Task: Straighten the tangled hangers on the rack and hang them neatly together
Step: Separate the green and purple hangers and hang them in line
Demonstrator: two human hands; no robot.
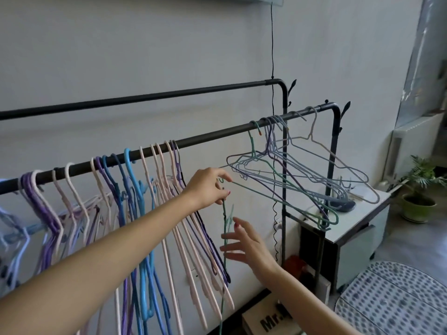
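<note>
While the left hand [210, 186] pinches a light, springy green wire hanger [225, 228] near its hook, the right hand [244, 245] hovers open beside its dangling body, the likeliest second hold.

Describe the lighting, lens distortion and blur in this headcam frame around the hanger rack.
Head view: soft daylight from the window side at right, no harsh glare; the wide lens bows the front rail; the left hand pinching the green hanger is fairly sharp, the right hand slightly softer, and the hangers at the far left edge smear.
</note>
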